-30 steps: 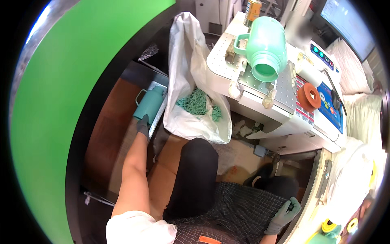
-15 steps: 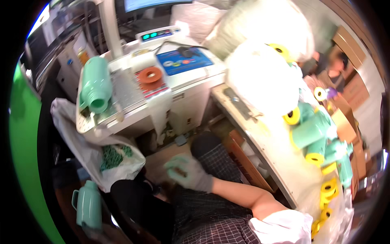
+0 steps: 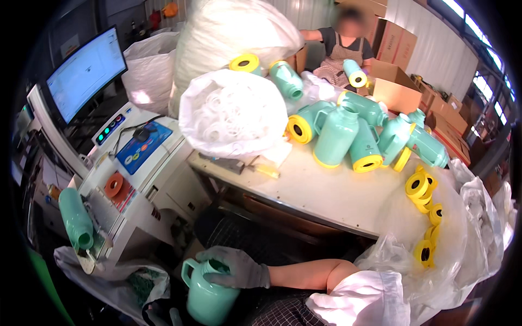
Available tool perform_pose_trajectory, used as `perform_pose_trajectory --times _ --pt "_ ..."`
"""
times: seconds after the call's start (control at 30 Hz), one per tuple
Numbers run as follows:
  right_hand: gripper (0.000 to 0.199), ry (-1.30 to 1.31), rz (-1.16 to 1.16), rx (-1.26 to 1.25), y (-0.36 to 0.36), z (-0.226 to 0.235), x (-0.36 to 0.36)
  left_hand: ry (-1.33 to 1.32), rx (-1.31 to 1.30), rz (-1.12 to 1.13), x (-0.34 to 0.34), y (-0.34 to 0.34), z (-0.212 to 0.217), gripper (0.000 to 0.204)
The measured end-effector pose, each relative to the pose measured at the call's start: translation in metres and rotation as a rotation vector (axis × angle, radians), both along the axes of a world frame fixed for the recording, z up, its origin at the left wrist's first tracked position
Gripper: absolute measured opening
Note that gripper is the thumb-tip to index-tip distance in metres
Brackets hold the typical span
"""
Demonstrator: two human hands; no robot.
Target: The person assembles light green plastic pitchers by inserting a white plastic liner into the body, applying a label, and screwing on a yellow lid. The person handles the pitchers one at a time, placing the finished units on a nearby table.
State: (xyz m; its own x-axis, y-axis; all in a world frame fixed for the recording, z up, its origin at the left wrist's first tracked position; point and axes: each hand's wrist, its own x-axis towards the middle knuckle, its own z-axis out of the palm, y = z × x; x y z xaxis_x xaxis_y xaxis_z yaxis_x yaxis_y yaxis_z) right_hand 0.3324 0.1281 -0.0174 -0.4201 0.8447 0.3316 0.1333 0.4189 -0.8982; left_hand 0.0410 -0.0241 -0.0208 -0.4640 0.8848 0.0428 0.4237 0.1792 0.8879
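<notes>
A pale green thermos jug shell [image 3: 211, 301] with a side handle stands upright, slightly tilted, low in front of me. My right hand [image 3: 235, 267], in a grey glove, is closed over its open top rim, with the fingers reaching across the mouth. Only part of my left hand [image 3: 163, 315], also gloved, shows at the lower edge, left of the jug. Its visible fingers are apart, and the rest is dark or cut off. Green pieces [image 3: 142, 285] fill part of a white woven sack [image 3: 100, 278] on the left.
Several green jugs with yellow rims [image 3: 337, 136] crowd the worktable [image 3: 304, 179]; yellow rings [image 3: 424, 244] lie on plastic at right. A sack of white rings [image 3: 234, 117] sits at its left end. Another jug [image 3: 76, 217] lies on the white machine [image 3: 163, 182]. A co-worker [image 3: 342, 51] sits behind.
My view has swung right and up. My right hand, earlier without the jug over my lap, now grips the jug, which was standing apart at lower left.
</notes>
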Motion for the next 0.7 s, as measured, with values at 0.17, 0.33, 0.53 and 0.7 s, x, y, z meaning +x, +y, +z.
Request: perform_pose_trajectory --times 0.17,0.33,0.53,0.7 --pt "0.048 0.183 0.027 -0.063 -0.031 -0.019 0.006 0.342 0.415 -0.717 0.1 0.065 0.031 0.087" --pt "0.019 -0.164 -0.127 0.169 -0.013 0.009 0.066 0.529 -0.001 -0.83 0.131 0.111 0.061 0.099" --pt "0.011 -0.636 0.498 0.148 0.011 0.044 0.068 0.523 0.05 -0.942 0.15 0.118 0.038 0.101" --pt "0.009 -0.741 0.831 0.374 0.036 0.036 0.061 0.553 0.188 -0.787 0.153 0.098 -0.002 0.101"
